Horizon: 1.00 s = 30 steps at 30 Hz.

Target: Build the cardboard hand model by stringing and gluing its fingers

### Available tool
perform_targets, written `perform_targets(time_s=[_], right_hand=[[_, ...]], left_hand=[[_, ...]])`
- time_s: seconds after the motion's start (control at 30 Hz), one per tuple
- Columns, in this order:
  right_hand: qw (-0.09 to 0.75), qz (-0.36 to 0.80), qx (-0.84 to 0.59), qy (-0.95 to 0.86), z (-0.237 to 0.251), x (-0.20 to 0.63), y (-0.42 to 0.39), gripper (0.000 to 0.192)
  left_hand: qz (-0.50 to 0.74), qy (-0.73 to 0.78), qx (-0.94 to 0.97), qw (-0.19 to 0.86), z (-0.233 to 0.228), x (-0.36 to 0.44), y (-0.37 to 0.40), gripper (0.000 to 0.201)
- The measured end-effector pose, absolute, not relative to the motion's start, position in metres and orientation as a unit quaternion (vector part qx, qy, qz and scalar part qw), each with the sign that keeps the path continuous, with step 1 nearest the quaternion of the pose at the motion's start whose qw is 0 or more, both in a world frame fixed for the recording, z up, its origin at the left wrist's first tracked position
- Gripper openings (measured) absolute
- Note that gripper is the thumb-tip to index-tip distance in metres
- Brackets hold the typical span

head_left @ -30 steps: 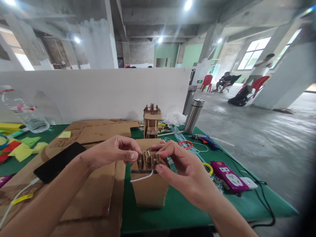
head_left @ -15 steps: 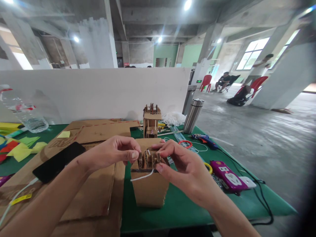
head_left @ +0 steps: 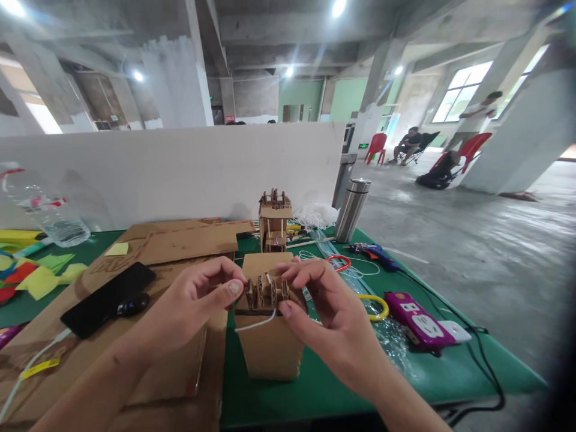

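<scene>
A cardboard box (head_left: 272, 354) stands upright on the green table. On its top sits a row of small upright cardboard discs (head_left: 273, 292), seemingly on a crosswise rod. White string (head_left: 256, 324) hangs from between them down the box's front. My left hand (head_left: 211, 297) is at the row's left end, thumb and index finger pinched beside the outermost disc; whatever lies between the fingertips is hidden. At the opposite end, my right hand (head_left: 321, 303) grips the right-hand disc between thumb and fingers. Behind the box rises a taller cardboard model (head_left: 275, 225) with similar discs on top.
Flat cardboard sheets (head_left: 189, 246) cover the left side, bearing a black phone (head_left: 103, 294) and a mouse (head_left: 132, 304). To the right are a steel flask (head_left: 353, 210), glue gun (head_left: 378, 255), yellow-handled tool (head_left: 380, 307) and purple power strip (head_left: 418, 321). A water bottle (head_left: 54, 210) stands far left.
My left fingertips have moved slightly left, a little off the left disc. My right fingers remain at the right end. The view has shifted slightly, uncovering the mouse and more of the yellow handle.
</scene>
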State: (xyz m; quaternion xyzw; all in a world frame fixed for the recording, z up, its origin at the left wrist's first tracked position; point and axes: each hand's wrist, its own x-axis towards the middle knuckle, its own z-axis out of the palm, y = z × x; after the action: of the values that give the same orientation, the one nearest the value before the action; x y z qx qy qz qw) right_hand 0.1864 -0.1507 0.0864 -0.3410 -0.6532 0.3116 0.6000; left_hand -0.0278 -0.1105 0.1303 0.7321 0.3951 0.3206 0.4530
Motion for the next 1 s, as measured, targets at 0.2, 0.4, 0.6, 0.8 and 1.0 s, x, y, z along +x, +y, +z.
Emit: perform_targets(time_s=[0.2,0.4,0.6,0.8,1.0], right_hand=[[0.622,0.22,-0.383,-0.647,0.09,0.172,-0.154,0.013],[0.62,0.06,-0.444,-0.644,0.09,0.159,-0.164,0.016],[0.566,0.066,-0.428,-0.702,0.095,0.176,-0.165,0.015],[0.495,0.117,-0.448,-0.735,0.113,0.189,-0.153,0.009],[0.456,0.143,-0.441,-0.76,0.122,0.192,-0.147,0.012]], left_hand=[[0.351,0.475,0.747,0.306,0.127,-0.017,-0.133,0.035],[0.369,0.46,0.755,0.287,0.129,0.0,-0.125,0.034],[0.384,0.412,0.765,0.312,0.122,-0.004,-0.112,0.031],[0.397,0.371,0.767,0.342,0.118,-0.002,-0.112,0.029],[0.385,0.363,0.785,0.322,0.119,-0.004,-0.11,0.027]])
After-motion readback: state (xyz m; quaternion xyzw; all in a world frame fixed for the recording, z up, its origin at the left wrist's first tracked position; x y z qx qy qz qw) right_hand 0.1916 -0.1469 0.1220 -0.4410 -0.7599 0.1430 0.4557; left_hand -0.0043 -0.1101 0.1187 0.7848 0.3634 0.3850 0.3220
